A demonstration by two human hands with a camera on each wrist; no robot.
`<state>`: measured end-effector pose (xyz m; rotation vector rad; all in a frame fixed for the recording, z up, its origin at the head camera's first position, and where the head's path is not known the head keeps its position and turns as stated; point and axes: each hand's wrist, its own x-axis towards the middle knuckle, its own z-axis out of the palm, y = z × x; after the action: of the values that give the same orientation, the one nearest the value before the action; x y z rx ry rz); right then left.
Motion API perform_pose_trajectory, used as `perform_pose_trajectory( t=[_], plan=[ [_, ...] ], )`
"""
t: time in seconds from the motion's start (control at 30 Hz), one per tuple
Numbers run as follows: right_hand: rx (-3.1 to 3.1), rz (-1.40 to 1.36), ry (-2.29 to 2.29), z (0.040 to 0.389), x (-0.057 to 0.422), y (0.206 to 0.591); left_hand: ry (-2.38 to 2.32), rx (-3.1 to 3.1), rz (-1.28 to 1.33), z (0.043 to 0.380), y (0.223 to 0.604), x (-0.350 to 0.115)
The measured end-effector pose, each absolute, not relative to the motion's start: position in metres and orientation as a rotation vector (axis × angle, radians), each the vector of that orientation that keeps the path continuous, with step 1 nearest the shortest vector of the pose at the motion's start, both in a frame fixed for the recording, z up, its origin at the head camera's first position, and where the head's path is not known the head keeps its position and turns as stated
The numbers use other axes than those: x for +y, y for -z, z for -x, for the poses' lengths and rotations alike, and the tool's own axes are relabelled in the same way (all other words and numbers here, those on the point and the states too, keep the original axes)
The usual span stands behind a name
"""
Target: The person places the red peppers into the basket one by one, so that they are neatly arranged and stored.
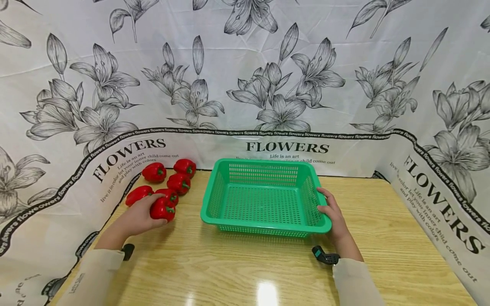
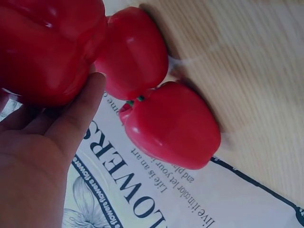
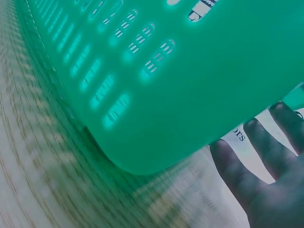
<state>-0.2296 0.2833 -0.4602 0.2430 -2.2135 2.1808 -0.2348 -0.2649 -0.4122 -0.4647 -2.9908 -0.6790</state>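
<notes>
In the head view my left hand point(image 1: 139, 214) grips a red bell pepper point(image 1: 162, 211) with a green stem, at the near side of a group of peppers. The left wrist view shows this bell pepper point(image 2: 45, 52) large at the upper left, fingers curled around it. At the right end of an empty green plastic basket point(image 1: 264, 229), my right hand point(image 1: 334, 216) holds the rim, thumb and fingers at the edge. From the right wrist, the basket's slotted wall point(image 3: 180, 104) fills the view, with the fingers point(image 3: 232, 164) spread along its rim.
Several other red bell peppers point(image 1: 154, 172) lie on the wooden table point(image 1: 229, 272) at the left, close to the flower-printed cloth point(image 1: 283, 106). That cloth hangs behind the table and along both sides.
</notes>
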Motion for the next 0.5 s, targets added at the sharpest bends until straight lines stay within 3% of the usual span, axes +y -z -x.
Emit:
perform_pose_trajectory(
  t=[0.5],
  plan=[
    [-2.223, -0.212, -2.175, 0.23, 0.282, 0.46, 0.759, -2.978, 0.455, 0.239, 0.397, -0.253]
  ],
)
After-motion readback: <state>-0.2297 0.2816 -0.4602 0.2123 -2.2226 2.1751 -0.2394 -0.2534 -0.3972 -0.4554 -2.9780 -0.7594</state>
